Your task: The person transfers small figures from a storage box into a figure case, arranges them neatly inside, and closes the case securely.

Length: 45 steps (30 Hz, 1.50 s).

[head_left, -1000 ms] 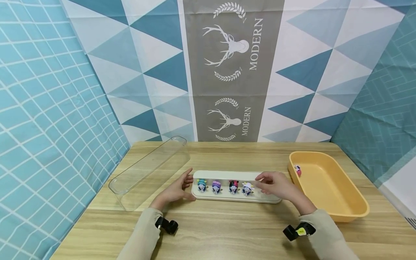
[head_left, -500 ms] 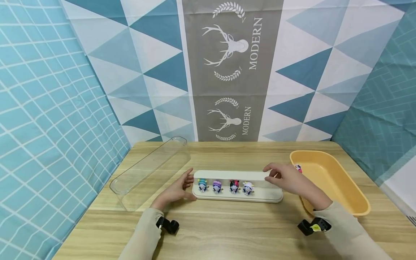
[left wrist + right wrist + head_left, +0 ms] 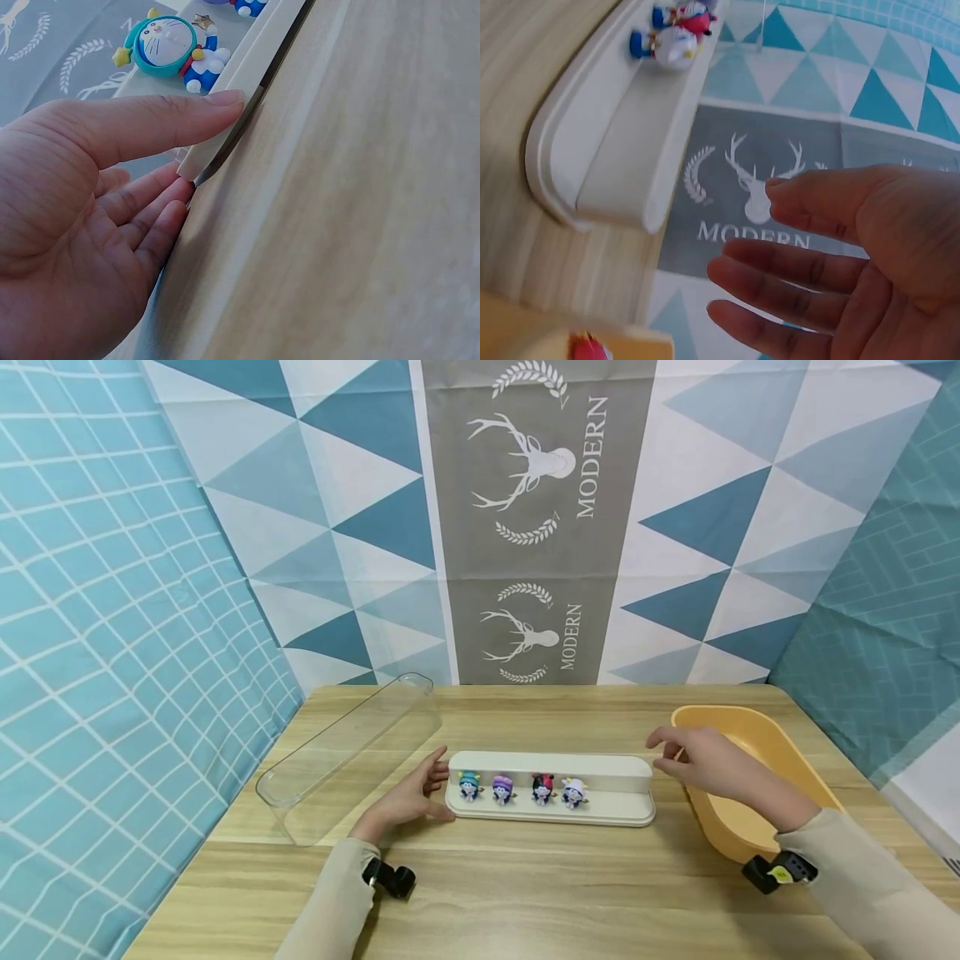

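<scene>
A cream two-level display stand (image 3: 551,763) lies lengthwise on the table. Along its lower step, figurines stand in a row: one with a turquoise hat (image 3: 468,787), one in purple (image 3: 502,790), one in red and black (image 3: 542,789), one in white (image 3: 574,793). My left hand (image 3: 408,797) touches the stand's left end, its straight thumb on the front rim and the fingers against the end. Holding nothing, my right hand (image 3: 705,764) hovers between the stand's right end and the orange tray, fingers loosely bent. The right wrist view catches a red figurine (image 3: 589,349) in the tray.
A clear plastic cover (image 3: 352,752) lies slantwise at the left of the wooden table (image 3: 525,893). The orange tray (image 3: 806,768) stands at the right, partly behind my right forearm. Patterned cloth (image 3: 525,527) hangs behind the table.
My right hand has moved right, from beside the white-hatted figurine past the stand's end to the orange tray. The left hand has stayed at the stand. The figurines have not moved.
</scene>
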Tool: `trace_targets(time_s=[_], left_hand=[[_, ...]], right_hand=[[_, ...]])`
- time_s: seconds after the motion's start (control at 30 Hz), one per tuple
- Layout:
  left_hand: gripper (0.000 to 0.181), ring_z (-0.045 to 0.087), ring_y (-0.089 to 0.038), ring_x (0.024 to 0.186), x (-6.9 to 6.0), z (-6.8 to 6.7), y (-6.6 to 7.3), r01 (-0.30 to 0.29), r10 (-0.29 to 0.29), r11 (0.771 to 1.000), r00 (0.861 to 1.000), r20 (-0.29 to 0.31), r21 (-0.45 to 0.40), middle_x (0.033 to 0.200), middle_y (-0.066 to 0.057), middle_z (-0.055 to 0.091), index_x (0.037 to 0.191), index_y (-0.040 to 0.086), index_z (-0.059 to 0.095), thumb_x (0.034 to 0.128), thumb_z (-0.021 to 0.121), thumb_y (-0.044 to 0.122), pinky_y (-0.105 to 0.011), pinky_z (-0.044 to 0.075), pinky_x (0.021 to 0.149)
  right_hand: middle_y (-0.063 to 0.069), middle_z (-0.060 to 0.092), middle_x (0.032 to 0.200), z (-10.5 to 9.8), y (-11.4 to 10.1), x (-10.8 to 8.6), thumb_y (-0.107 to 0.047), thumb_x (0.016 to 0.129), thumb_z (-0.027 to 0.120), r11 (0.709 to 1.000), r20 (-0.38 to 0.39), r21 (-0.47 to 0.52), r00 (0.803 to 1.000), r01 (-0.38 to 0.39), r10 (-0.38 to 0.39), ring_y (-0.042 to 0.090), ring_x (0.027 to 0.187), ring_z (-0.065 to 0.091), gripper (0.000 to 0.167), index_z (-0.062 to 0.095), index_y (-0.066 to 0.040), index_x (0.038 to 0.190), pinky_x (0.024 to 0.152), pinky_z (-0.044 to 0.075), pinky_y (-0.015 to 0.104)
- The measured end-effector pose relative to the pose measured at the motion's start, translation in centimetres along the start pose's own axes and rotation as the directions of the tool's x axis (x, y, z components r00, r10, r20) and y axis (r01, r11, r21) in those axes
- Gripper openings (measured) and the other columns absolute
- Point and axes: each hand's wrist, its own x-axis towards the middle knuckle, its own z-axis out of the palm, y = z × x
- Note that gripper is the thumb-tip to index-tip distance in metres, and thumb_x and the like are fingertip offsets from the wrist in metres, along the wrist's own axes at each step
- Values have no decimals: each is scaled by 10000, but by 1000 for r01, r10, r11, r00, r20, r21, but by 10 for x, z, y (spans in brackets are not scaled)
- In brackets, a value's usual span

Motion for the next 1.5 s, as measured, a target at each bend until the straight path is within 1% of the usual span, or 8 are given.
trace_targets(time_s=[0.23,0.43,0.6,0.7,0.8,1.0,1.2,1.5], left_hand=[[1146,366,-431,1367,0,-1,0,5,-5,1000,1000,-3,-6,1503,-300,345,1578,-22,59,735,835,-51,-528,297,1154],[1147,374,-433,1360,0,0,-1,-1,1,1000,1000,-2,7,1497,-300,352,1576,-29,58,735,838,-44,-533,305,1147],[1148,379,-434,1357,0,0,-4,-1,1,1000,1000,-4,17,1491,-301,359,1574,-32,61,733,842,-36,-537,308,1144],[1152,381,-434,1355,0,1,-4,-4,4,1000,1000,-6,16,1487,-301,367,1572,-37,59,728,843,-42,-536,310,1144],[1156,383,-431,1355,0,1,-5,-1,1,1000,1000,-6,11,1492,-299,368,1571,-40,54,726,842,-50,-530,311,1145],[1162,379,-433,1358,0,2,-5,2,-2,1000,1000,-10,4,1500,-305,354,1570,-43,45,722,839,-65,-525,306,1149],[1160,380,-428,1358,0,2,-3,1,-1,1000,1000,-13,25,1500,-296,357,1573,-36,50,732,849,-30,-526,310,1147],[1164,382,-406,1363,1,2,-2,21,-20,1000,1000,-20,22,1509,-267,359,1581,-15,58,732,854,-21,-509,308,1154]], right_hand=[[-23,657,843,-15,18,-2,-59,891,711,994,-23,-91,998,59,-61,111,707,606,188,668,-8,1067,583,526,280],[-27,657,791,-20,31,0,-28,849,750,971,-26,-212,993,111,-119,177,709,642,198,664,10,1023,576,543,324],[72,701,842,-23,42,2,-26,818,779,952,1,-292,996,89,-93,303,773,678,250,662,34,1031,643,575,450],[136,691,904,-23,52,4,-17,807,781,939,11,-336,997,80,-81,294,725,664,251,667,28,1026,597,563,442],[109,666,867,-23,63,5,-22,806,781,926,32,-370,997,81,-74,245,664,636,233,672,-1,1011,531,540,403],[13,562,781,-21,89,7,-25,781,802,889,104,-425,985,169,-138,180,634,566,221,641,-88,918,515,514,373],[1,566,798,-18,110,11,-42,750,836,832,146,-483,962,273,-231,229,694,573,262,630,-140,878,563,540,404],[16,602,848,-8,132,16,-108,752,851,789,167,-533,952,306,-257,268,764,582,269,668,-132,949,590,553,430]])
